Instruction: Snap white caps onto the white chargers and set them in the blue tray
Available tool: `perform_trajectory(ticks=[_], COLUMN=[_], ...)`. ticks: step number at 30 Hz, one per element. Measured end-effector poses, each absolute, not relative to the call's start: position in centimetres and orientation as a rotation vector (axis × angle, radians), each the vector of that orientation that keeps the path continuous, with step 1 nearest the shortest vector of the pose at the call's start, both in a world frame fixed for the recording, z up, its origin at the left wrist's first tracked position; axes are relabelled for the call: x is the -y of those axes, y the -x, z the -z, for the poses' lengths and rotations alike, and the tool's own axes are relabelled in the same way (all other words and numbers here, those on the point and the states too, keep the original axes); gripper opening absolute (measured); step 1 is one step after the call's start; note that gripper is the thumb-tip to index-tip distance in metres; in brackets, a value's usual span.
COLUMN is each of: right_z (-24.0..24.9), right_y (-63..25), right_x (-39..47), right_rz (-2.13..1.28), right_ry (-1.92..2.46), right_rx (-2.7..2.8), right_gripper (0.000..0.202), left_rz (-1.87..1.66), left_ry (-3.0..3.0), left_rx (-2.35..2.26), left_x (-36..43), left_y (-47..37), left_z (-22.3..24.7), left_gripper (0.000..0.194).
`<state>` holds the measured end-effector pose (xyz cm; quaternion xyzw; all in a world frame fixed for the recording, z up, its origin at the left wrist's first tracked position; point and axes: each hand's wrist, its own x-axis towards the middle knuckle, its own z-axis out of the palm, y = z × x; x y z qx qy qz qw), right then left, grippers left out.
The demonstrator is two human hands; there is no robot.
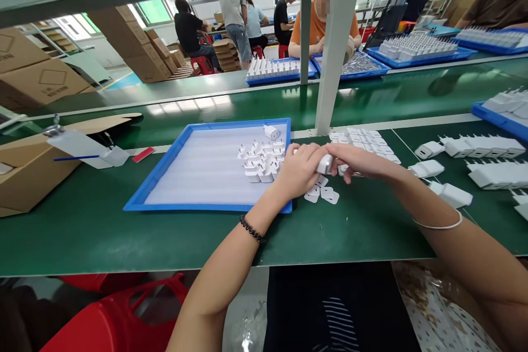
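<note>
Between my two hands is a white plug-in charger (pixel 325 164), partly hidden by fingers. My left hand (pixel 302 168) is closed around it, over the right rim of a blue tray (pixel 165 169). Fingers of my right hand (pixel 355 160) reach the charger's other side; whether they grip it or only touch it I cannot tell. Inside the tray, several white chargers (pixel 262 162) stand grouped with pins up, and a single charger (pixel 271 132) lies behind them. Small white flat pieces (pixel 328 194) lie loose below my hands. Rows of white squares (pixel 367 140) sit behind my right hand.
More white chargers (pixel 480 147) stand in rows at right, with loose ones (pixel 451 194) beside my right forearm. A grey post (pixel 328 66) rises just beyond my hands. At left are an open carton (pixel 37 176) and a red strip (pixel 143 154). A co-worker sits across the green bench.
</note>
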<state>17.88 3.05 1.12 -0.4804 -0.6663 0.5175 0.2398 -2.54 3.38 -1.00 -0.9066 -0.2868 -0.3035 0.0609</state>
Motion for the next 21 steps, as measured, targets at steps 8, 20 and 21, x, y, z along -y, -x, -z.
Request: perform_trajectory(ticks=[8,20,21], right_z=[2.3,1.9,1.4], right_y=[-18.7,-17.7,-17.7], right_x=[-3.4,-3.2,-3.0], right_rz=[-0.515,-0.515,-0.589], right_ry=[1.552,1.476,1.431], right_rx=[2.341,2.200,2.123], right_gripper=[0.019,0.020,0.020], left_rz=[1.441,1.770,1.787], left_ry=[2.995,3.548,3.627], left_rx=[1.176,1.459,1.463], left_x=[-4.0,-3.7,-3.8], left_y=[3.1,3.1,3.2], left_z=[0.8,0.8,0.5], left_gripper=[0.024,0.039,0.038])
